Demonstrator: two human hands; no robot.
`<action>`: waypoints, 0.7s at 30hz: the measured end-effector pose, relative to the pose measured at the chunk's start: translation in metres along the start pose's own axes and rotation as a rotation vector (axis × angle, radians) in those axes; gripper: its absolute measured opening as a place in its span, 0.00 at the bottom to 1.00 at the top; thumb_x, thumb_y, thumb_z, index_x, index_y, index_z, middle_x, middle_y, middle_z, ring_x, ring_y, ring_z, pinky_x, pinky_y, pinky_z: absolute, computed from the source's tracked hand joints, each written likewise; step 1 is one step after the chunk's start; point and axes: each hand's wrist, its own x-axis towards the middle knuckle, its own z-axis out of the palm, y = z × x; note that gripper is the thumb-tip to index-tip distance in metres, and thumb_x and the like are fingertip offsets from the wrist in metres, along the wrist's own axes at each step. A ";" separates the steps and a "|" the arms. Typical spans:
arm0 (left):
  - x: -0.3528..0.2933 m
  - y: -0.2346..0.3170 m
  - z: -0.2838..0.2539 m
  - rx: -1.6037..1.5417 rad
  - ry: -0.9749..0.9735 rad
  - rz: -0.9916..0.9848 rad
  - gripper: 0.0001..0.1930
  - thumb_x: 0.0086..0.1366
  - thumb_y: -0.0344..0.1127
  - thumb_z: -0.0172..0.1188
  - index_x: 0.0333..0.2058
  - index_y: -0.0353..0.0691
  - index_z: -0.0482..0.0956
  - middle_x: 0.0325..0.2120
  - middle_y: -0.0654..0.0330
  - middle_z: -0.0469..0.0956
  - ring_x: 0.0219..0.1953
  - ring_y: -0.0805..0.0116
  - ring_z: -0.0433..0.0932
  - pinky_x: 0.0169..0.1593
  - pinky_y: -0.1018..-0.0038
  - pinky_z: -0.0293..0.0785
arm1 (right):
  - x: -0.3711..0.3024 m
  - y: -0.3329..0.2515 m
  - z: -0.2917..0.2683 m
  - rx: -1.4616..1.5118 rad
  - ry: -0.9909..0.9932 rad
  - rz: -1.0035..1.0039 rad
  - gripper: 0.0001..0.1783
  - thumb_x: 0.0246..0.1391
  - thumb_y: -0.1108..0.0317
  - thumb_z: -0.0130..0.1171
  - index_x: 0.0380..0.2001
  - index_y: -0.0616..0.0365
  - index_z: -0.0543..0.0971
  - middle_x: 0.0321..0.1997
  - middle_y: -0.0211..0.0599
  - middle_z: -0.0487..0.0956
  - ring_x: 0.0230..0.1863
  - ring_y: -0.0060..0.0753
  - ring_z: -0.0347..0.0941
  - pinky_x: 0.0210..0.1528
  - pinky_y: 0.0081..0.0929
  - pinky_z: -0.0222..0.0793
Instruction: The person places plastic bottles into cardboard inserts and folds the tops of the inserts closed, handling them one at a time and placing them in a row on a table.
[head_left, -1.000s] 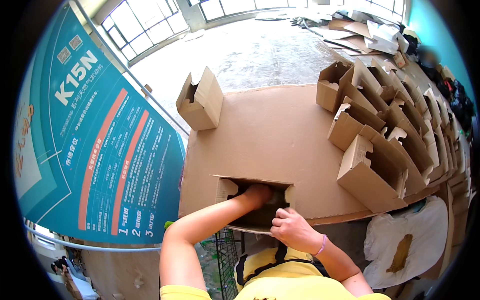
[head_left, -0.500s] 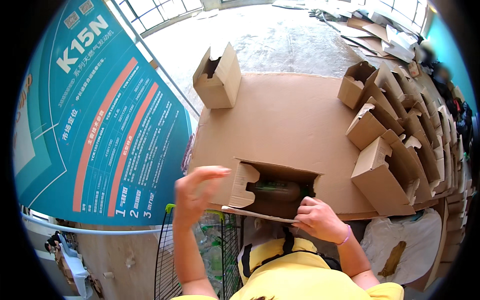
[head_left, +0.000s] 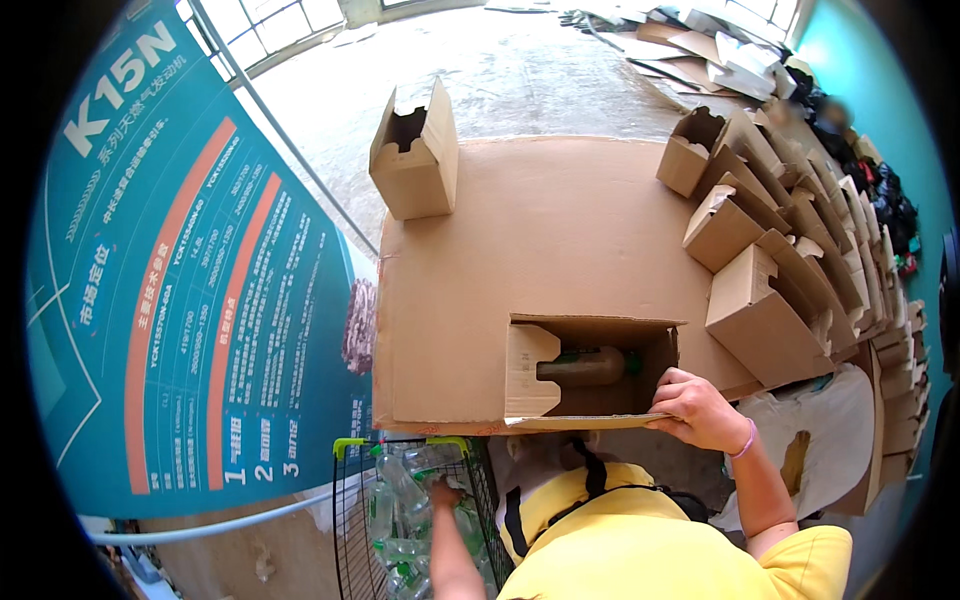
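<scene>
The two hands are well apart. The right hand (head_left: 695,405) is closed on the open cardboard box (head_left: 533,370), its fingers curled over the rim at the near right corner; a thin pinkish-purple band circles that wrist. The box sits at the near edge of the cardboard-topped table (head_left: 570,220), mouth upward, with a notched flap at its left end. Inside it a clear bottle (head_left: 592,368) lies on its side, its green-capped end toward the right. The left hand (head_left: 447,493) is down in the black wire basket (head_left: 348,443), which has green corner pieces and stands before the table, just left of the yellow-clad body. Clear plastic bottles (head_left: 383,510) with green caps lie jumbled around that hand — whether its fingers have hold of one, I cannot tell. A single upright carton (head_left: 415,165) stands at the table's far left corner, while a cluster of open cartons (head_left: 765,315) crowds the right side and runs on past it. A large teal panel (head_left: 200,330) leans at the left, and a whitish sheet (head_left: 850,420) with a brown patch lies below the cartons at right.
</scene>
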 end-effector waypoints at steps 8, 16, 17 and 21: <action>-0.012 0.006 0.041 0.074 0.527 -0.182 0.45 0.45 0.50 0.72 0.57 0.28 0.67 0.54 0.41 0.73 0.48 0.43 0.77 0.57 0.53 0.68 | 0.001 -0.015 -0.001 -0.050 0.028 0.080 0.06 0.42 0.70 0.69 0.25 0.59 0.82 0.27 0.33 0.79 0.37 0.38 0.71 0.41 0.33 0.72; 0.011 -0.025 0.025 -0.997 0.183 -0.577 0.34 0.52 0.44 0.68 0.52 0.25 0.70 0.45 0.46 0.78 0.43 0.51 0.79 0.48 0.59 0.76 | -0.001 -0.018 0.002 -0.074 0.013 0.128 0.06 0.42 0.69 0.69 0.25 0.58 0.82 0.28 0.33 0.79 0.38 0.39 0.71 0.42 0.33 0.72; 0.017 -0.019 0.024 -1.046 0.166 -0.589 0.34 0.52 0.44 0.68 0.53 0.25 0.70 0.45 0.46 0.77 0.43 0.52 0.79 0.48 0.59 0.75 | 0.000 -0.019 0.001 -0.082 0.009 0.126 0.06 0.42 0.69 0.69 0.25 0.58 0.82 0.28 0.33 0.79 0.38 0.39 0.71 0.42 0.33 0.72; 0.016 -0.008 0.019 -1.216 0.076 -0.617 0.34 0.53 0.43 0.69 0.53 0.26 0.70 0.46 0.46 0.77 0.44 0.52 0.78 0.49 0.59 0.75 | -0.002 -0.020 0.004 -0.084 0.021 0.126 0.06 0.42 0.69 0.69 0.25 0.58 0.83 0.28 0.33 0.79 0.38 0.39 0.71 0.43 0.33 0.72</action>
